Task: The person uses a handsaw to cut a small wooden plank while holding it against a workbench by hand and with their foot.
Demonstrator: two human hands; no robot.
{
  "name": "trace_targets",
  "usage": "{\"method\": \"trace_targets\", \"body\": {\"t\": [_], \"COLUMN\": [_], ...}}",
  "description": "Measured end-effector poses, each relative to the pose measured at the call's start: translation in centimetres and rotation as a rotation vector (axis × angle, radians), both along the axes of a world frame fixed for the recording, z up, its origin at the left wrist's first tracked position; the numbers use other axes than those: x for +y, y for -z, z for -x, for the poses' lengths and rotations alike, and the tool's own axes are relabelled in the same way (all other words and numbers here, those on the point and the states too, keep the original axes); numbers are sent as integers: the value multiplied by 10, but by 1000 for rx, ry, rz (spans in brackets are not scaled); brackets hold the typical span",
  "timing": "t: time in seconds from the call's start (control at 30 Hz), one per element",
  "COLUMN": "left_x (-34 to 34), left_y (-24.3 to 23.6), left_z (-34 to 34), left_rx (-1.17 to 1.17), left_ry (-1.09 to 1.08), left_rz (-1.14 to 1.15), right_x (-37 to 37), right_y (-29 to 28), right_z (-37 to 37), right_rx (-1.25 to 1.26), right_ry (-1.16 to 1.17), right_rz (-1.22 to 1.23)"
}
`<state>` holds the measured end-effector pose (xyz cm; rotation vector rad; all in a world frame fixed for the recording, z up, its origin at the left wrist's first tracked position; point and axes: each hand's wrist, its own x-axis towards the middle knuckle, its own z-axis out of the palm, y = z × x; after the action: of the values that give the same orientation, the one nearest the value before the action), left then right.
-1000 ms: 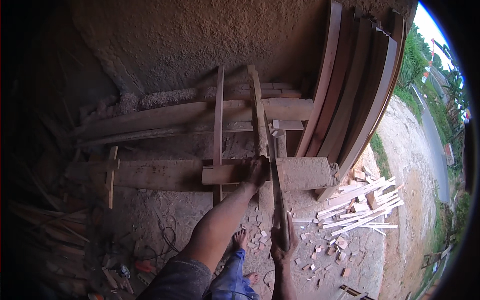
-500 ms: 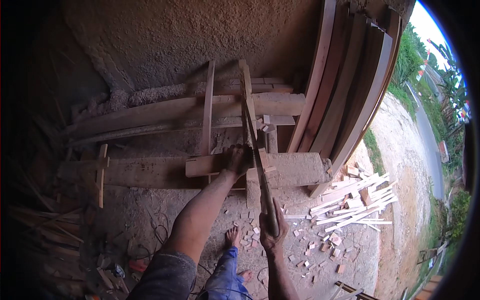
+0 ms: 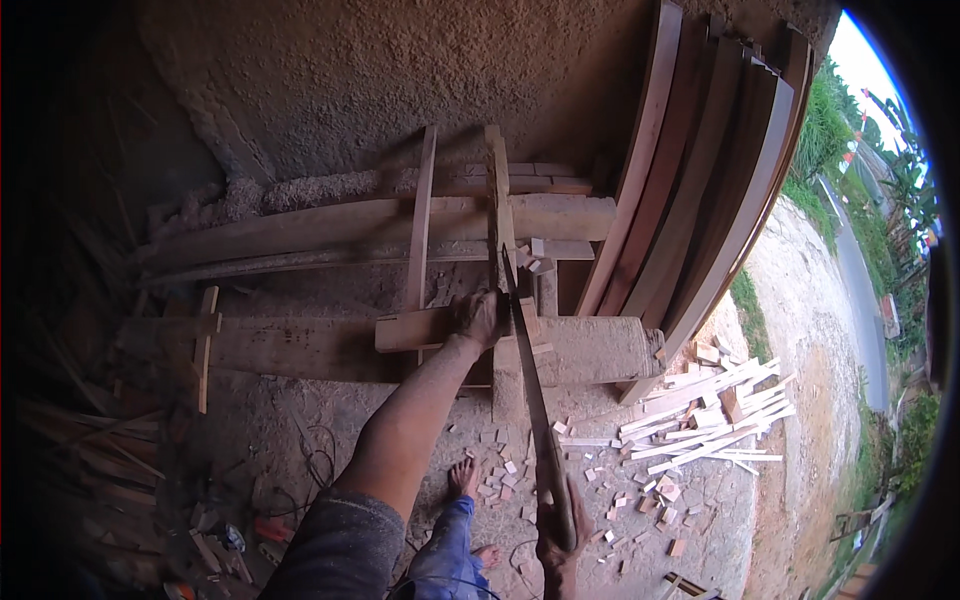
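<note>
My left hand [image 3: 478,318] is closed on a short board [image 3: 410,330] lying across the near heavy beam [image 3: 262,342], pressing it beside an upright-running rough batten [image 3: 497,185]. My right hand [image 3: 565,525] grips the handle of a hand saw, low in the view. The saw's long blade [image 3: 533,390] runs away from me to the board's end, just right of my left hand. Small cut blocks [image 3: 536,262] sit past the blade. A thin strip [image 3: 421,200] crosses the far beam [image 3: 560,215].
Long planks [image 3: 690,180] lean against the rough wall [image 3: 370,70] at right. A pile of pale strips [image 3: 710,415], scattered offcuts [image 3: 676,548] and a cord [image 3: 320,455] lie on the floor around my bare feet. Dark scrap wood [image 3: 110,440] lies at left; a road [image 3: 860,280] shows outside.
My right hand and the saw moved forward, then back toward me, now lower in the view than half a second ago. My left hand stays on the board; the whole view has shifted slightly.
</note>
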<state>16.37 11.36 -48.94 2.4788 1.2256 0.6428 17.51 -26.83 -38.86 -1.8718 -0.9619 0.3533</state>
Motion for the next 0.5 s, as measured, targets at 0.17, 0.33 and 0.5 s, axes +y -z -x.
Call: {"method": "trace_targets", "body": {"t": [0.17, 0.33, 0.5], "left_x": [-4, -8, 7], "left_y": [-12, -30, 3], "left_z": [10, 1, 14], "left_rx": [-27, 89, 19], "left_ry": [-22, -27, -12], "left_rz": [-50, 11, -97], "right_x": [-74, 106, -2], "right_y": [26, -3, 17], "right_z": [20, -28, 6], "right_rx": [-164, 134, -73], "right_ry": [-9, -7, -16], "right_rz": [25, -104, -91]}}
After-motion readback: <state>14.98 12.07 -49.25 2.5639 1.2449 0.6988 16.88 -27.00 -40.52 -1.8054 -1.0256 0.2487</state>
